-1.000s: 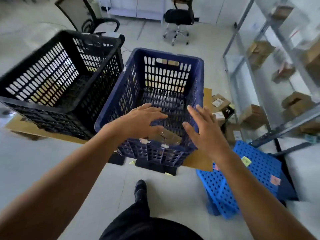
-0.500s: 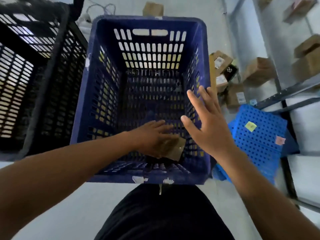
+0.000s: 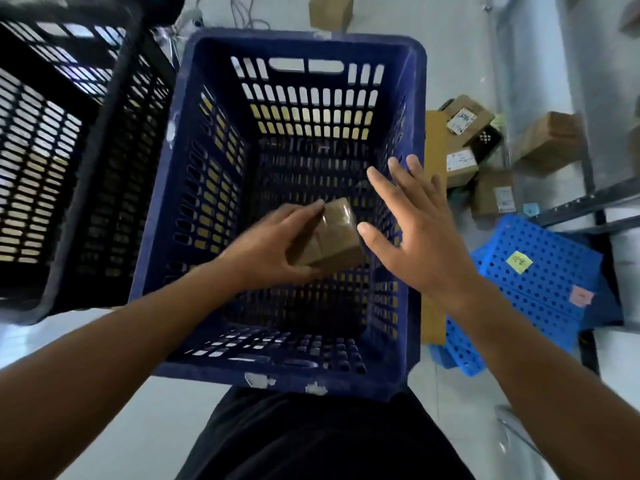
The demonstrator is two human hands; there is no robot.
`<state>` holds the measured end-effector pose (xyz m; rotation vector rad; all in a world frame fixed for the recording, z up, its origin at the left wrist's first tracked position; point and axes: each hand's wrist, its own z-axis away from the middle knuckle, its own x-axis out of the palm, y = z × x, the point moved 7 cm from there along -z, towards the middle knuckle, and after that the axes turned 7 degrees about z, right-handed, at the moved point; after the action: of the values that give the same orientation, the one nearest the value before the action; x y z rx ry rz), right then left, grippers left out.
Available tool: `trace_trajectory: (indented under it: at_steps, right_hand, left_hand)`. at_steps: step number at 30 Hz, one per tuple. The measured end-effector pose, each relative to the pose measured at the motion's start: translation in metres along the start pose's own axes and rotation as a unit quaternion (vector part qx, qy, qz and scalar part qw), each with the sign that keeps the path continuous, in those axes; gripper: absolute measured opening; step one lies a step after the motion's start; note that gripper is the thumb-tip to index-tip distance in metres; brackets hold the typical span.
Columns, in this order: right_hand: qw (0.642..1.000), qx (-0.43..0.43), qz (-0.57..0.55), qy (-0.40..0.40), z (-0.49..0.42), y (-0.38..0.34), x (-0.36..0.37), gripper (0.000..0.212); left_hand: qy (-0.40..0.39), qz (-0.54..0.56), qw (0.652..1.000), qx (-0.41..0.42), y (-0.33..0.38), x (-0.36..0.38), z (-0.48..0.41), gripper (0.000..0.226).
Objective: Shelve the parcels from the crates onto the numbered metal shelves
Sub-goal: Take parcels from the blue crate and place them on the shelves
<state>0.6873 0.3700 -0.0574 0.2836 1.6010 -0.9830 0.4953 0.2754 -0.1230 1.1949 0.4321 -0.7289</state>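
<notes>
The person leans over the blue crate [image 3: 162, 202], looking almost straight down into it. The left hand [image 3: 273, 251] grips a small brown cardboard parcel [image 3: 337, 237] inside the crate's opening. Its fingers lie across the parcel's left side and its thumb curls under the near corner. I cannot tell whether the parcel rests on the crate's mesh bottom or hangs clear of it.

The right hand [image 3: 419, 244] is open with its fingers spread and holds nothing. It hovers just to the right of the parcel, with the thumb tip close to the taped right face and apparently not touching it.

The parcel is tipped, and its long axis runs roughly from near to far, leaning a little to the left at the far end. That leaves the long right face bare towards the free hand, which only has to close in leftwards to clamp the parcel between both hands.

The metal shelf [image 3: 585, 202] stands to the right of the crate, on the right hand's side, so I'd expect the parcel to be carried that way. Several cardboard boxes [image 3: 460, 164] lie on the floor [image 3: 114, 344] between the crate and the shelf, near a light-blue perforated panel [image 3: 540, 292]. A black crate [image 3: 86, 161] stands just to the left of the blue one.
</notes>
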Motion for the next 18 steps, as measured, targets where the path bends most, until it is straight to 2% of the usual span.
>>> trace_trajectory:
  at_steps: [3, 5, 8, 11, 15, 18]
  right_hand:
    - [0.999, 0.017, 0.029, 0.0, -0.002, -0.009, -0.007, 0.077]
    - [0.999, 0.032, 0.02, 0.024, -0.001, -0.019, -0.013, 0.079]
    - [0.991, 0.072, -0.098, 0.047, 0.004, -0.039, -0.017, 0.076]
    - [0.961, 0.113, -0.236, 0.089, 0.009, -0.068, -0.022, 0.074]
    - [0.891, 0.154, -0.396, 0.159, 0.015, -0.105, -0.021, 0.088]
    - [0.884, 0.124, -0.414, 0.178, 0.029, -0.136, -0.017, 0.067]
  left_hand:
    - [0.113, 0.118, 0.987, -0.004, 0.014, -0.052, 0.006, 0.111]
    - [0.178, 0.207, 0.962, 0.012, 0.02, -0.082, 0.014, 0.109]
    - [0.218, 0.289, 0.931, 0.041, 0.033, -0.109, 0.029, 0.1]
    - [0.212, 0.334, 0.914, 0.085, 0.046, -0.124, 0.044, 0.088]
    - [0.175, 0.437, 0.874, 0.121, 0.049, -0.127, 0.064, 0.073]
    - [0.128, 0.496, 0.849, 0.129, 0.049, -0.119, 0.076, 0.064]
